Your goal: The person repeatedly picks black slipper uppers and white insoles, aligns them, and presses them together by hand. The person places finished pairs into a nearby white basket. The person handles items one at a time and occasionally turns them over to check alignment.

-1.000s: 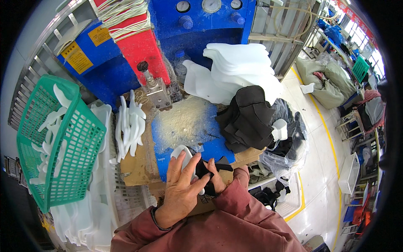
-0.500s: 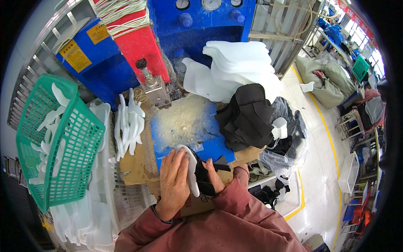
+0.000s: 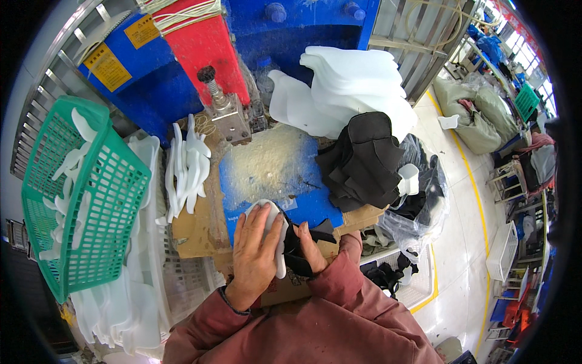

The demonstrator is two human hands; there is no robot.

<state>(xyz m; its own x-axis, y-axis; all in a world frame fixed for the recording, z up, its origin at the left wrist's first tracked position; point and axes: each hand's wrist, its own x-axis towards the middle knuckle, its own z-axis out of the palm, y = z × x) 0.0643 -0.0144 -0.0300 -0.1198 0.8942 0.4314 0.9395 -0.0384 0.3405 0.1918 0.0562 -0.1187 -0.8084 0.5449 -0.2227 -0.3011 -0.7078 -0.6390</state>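
Observation:
In front of me, a white foam piece (image 3: 281, 253) with a wavy edge stands on its side against a black fabric piece (image 3: 296, 262). My left hand (image 3: 253, 262) presses on the foam's left face, its fingers close together. From the other side my right hand (image 3: 311, 250) grips the black piece, thumb showing; its other fingers are hidden. Just beyond the hands lies a blue board (image 3: 312, 209) covered with pale dust. A stack of black fabric pieces (image 3: 367, 161) sits at its right, and several narrow white foam strips (image 3: 189, 167) lie to its left.
A blue machine (image 3: 291, 42) with a red arm (image 3: 203, 51) and metal clamp (image 3: 230, 118) rises behind the board. Large white foam shapes (image 3: 357, 85) are piled at back right. A green basket (image 3: 106, 224) tilts at left. A plastic bag (image 3: 424, 212) hangs right.
My view has tipped downward a little. Both hands keep hold of the foam and black piece; my left fingers have slid farther over the foam's top edge.

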